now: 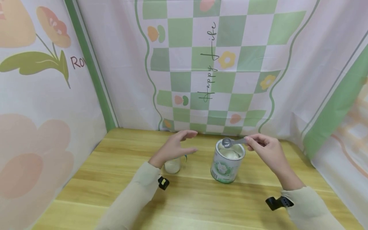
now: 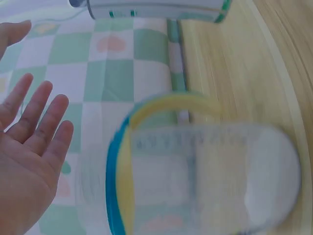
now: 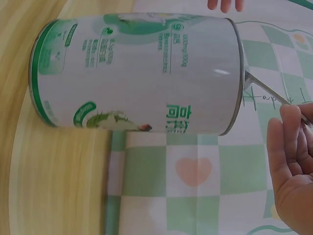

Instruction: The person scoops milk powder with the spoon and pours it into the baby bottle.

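Pinching a grey scoop [image 1: 229, 142] in the right hand [image 1: 265, 150] over the open tin [image 1: 227, 161] at mid-desk [image 1: 115, 179], left hand [image 1: 175, 145] spread empty above a powder-holding bottle [image 1: 172, 165] at the tin's nine o'clock; scooping seemingly unfinished.

Spoon [image 1: 230, 142] level above open tin [image 1: 227, 161]

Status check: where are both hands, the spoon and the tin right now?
Right hand pinches spoon, bowl over open tin. Left hand open, hovering above small jar, touching nothing. Nothing between jar and tin.
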`<state>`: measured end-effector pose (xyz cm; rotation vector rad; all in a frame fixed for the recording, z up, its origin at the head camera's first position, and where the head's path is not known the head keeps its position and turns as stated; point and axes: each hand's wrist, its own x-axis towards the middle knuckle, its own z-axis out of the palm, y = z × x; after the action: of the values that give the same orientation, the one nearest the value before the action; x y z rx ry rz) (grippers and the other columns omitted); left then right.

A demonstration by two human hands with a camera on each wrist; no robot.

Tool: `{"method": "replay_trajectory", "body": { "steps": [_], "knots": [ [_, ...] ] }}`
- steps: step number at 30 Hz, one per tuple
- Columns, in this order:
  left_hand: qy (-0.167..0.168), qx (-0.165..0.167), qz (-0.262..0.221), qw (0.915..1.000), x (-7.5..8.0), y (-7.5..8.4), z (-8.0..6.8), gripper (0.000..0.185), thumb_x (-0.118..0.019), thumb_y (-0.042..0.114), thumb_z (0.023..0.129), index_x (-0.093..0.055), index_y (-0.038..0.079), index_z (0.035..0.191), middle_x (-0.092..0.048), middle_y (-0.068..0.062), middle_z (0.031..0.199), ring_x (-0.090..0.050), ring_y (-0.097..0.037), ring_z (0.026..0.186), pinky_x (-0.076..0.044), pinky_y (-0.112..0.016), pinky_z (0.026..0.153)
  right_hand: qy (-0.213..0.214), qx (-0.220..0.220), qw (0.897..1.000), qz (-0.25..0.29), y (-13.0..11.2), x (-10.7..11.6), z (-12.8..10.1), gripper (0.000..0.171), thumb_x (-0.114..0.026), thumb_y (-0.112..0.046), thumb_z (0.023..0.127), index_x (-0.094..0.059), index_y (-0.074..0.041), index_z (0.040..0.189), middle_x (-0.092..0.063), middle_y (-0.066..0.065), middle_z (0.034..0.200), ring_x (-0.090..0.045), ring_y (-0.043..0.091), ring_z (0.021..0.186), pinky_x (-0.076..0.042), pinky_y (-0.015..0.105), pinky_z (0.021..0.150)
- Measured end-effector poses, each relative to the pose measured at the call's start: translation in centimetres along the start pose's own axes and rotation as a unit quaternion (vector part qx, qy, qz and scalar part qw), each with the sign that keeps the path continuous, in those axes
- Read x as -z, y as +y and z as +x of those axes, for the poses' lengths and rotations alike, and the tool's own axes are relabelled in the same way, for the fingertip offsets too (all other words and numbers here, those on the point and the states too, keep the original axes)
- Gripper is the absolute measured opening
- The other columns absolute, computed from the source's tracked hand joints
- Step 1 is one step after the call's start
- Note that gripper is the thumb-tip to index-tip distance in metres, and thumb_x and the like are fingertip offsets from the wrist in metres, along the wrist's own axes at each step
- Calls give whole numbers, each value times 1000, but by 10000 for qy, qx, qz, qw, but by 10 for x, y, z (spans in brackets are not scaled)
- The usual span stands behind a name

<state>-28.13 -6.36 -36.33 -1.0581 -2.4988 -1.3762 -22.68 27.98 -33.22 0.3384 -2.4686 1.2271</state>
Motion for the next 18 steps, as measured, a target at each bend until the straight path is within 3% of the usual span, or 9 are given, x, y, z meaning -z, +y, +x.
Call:
{"method": "replay_trajectory", "body": {
  "steps": [6,18],
  "knots": [
    [-256,109,-273,9992,-18,12,9,64,-80,34,88,-52,19,143,-55,6,140,-49,-10,129,-39,-32,108,-46,196,9987,-477,4,1,-1,27,-66,-33,99,-75,-7,98,-70,1,79,-65,11,70,-49,24,57],
    [-495,401,-726,9953,-57,16,22,85,-85,33,83,-39,13,152,-44,3,151,-44,-14,135,-37,-33,110,-197,722,9883,-1331,10,-10,-1,22,-67,-30,99,-76,-10,96,-67,-3,74,-58,13,62,-45,27,52]
  ]
}}
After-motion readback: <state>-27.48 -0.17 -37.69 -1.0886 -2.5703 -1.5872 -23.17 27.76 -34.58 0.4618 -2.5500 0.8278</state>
